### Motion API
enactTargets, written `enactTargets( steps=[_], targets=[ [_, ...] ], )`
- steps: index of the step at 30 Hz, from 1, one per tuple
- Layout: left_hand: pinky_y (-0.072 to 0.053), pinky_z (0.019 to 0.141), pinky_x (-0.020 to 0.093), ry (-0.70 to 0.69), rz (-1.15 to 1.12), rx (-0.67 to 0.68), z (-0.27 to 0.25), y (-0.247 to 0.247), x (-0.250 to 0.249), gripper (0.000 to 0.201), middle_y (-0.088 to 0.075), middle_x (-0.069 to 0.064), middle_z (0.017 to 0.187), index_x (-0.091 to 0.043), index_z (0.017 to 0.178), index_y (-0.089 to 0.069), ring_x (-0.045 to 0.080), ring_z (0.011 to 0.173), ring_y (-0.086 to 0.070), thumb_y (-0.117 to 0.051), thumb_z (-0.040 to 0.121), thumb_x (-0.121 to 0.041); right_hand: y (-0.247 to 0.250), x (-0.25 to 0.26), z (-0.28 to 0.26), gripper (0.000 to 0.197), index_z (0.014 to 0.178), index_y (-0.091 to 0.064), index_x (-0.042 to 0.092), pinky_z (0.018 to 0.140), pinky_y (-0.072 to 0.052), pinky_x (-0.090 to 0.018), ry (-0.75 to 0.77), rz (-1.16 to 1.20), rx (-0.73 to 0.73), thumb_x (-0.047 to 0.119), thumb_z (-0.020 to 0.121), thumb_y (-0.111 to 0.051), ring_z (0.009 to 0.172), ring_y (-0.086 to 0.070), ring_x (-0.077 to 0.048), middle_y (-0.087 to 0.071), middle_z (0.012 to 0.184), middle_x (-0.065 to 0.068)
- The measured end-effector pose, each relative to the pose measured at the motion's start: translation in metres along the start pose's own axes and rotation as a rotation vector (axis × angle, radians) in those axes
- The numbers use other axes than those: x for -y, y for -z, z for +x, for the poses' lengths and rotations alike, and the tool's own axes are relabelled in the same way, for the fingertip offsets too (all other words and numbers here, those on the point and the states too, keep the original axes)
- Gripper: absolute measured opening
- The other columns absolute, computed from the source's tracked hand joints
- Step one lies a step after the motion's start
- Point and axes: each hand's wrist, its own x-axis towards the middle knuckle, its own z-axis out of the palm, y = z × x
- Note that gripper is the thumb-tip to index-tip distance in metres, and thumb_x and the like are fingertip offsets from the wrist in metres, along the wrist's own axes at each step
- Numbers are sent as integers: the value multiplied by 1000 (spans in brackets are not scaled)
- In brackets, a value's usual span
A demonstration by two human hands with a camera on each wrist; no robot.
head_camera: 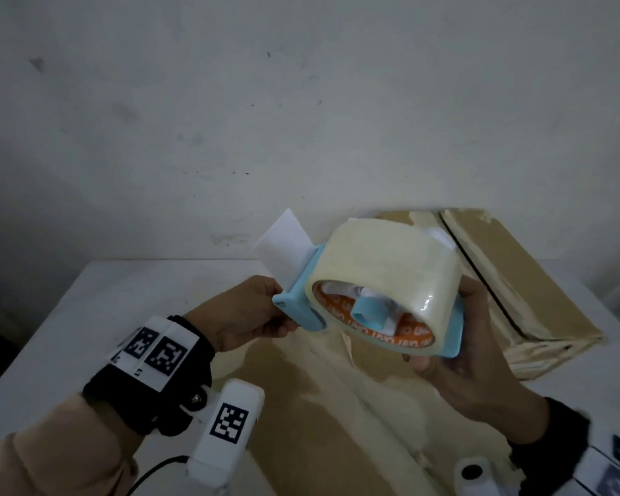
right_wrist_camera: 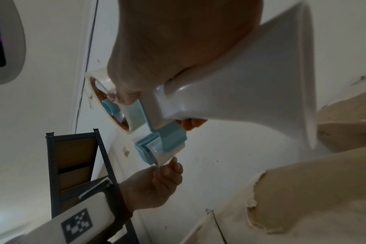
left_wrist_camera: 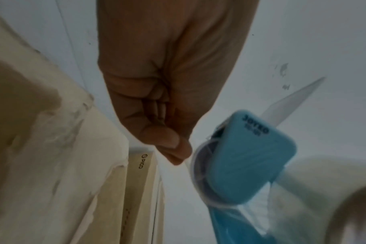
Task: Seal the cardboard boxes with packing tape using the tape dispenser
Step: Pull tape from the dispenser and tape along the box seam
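Observation:
A blue tape dispenser (head_camera: 301, 309) with a large roll of pale packing tape (head_camera: 383, 266) is up in the air over a cardboard box (head_camera: 319, 406). My right hand (head_camera: 455, 331) grips it from the right and underneath, thumb on the roll's rim. My left hand (head_camera: 280, 309) is at its front roller, thumb and forefinger pinching the loose tape end (right_wrist_camera: 159, 162). In the left wrist view the left hand (left_wrist_camera: 178, 148) pinches a thin strip beside the dispenser (left_wrist_camera: 251, 156). In the right wrist view my right hand (right_wrist_camera: 157, 110) wraps the dispenser (right_wrist_camera: 167, 140). A second box (head_camera: 498, 281) lies at the back right.
Both boxes sit on a white table (head_camera: 86, 316) against a white wall. The boxes carry old, wrinkled tape. A dark metal shelf rack (right_wrist_camera: 73, 165) stands off to the left side. A white device (head_camera: 476, 474) lies at the near right edge.

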Motion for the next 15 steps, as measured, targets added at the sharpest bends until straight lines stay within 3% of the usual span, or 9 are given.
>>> enactTargets(
  steps=[4,7,11,15],
  targets=[
    [-43,45,12,-32,96,-154,4,23,2,21,-59,-3,50,-8,68,-60,2,41,-49,-55,88,-6,13,3,-10,56,119,-33,48,74,-52,-16,-17,-87,-52,56,75,-65,96,-58,0,-51,112,26],
    [-42,53,15,-34,237,-152,7,36,4,17,-64,-7,58,-14,71,-62,2,51,-57,-58,87,-19,19,5,-15,57,117,-33,55,75,-51,-14,-77,-151,7,62,71,-65,98,-57,2,-50,111,31],
    [-51,57,16,-54,279,-193,22,31,6,17,-65,-1,63,-13,72,-62,4,56,-61,-60,87,-21,13,4,-12,58,110,-35,62,71,-49,-8,-142,-148,10,66,62,-68,96,-56,10,-50,104,40],
    [-51,51,12,-40,251,-154,35,34,9,16,-61,4,65,-9,73,-60,1,44,-56,-59,87,-16,5,-1,-11,59,102,-38,62,69,-50,-10,-177,-131,-33,68,54,-72,92,-58,9,-52,100,38]
  ],
)
